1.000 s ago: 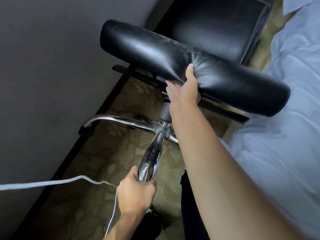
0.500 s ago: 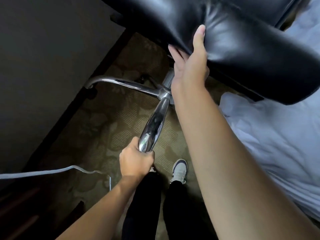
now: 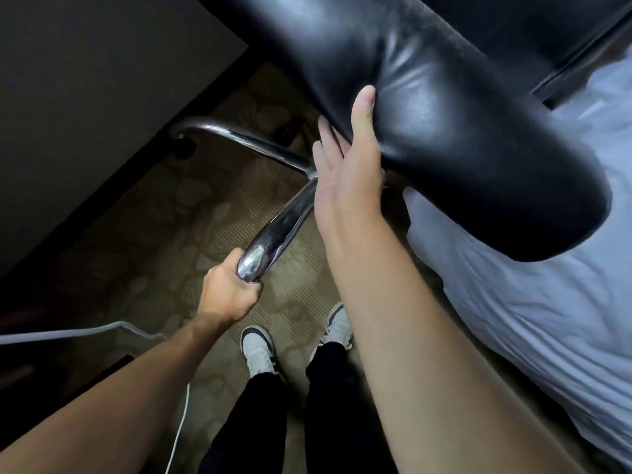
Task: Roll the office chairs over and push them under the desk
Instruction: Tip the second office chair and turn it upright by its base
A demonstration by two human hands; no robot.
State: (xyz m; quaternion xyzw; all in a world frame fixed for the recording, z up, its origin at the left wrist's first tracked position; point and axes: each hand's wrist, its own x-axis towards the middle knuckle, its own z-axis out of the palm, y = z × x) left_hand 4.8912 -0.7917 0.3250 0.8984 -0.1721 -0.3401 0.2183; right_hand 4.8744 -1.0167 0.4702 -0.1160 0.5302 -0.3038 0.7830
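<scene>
A black leather office chair (image 3: 444, 114) fills the top of the head view, tipped so its padded backrest edge juts toward me. My right hand (image 3: 349, 165) clasps that edge, thumb on top and fingers underneath. Below it the chrome star base (image 3: 239, 138) spreads over the carpet, and one chrome leg (image 3: 280, 227) points at me. My left hand (image 3: 229, 292) is closed around the tip of that leg. No desk can be made out.
A dark wall with a black skirting board (image 3: 113, 107) runs along the left. A bed with white sheets (image 3: 530, 319) sits close on the right. A white cable (image 3: 85, 331) trails over the patterned carpet by my feet (image 3: 256, 347).
The chair has come nearer and now fills more of the view. My feet have come into sight. Both hands keep their holds.
</scene>
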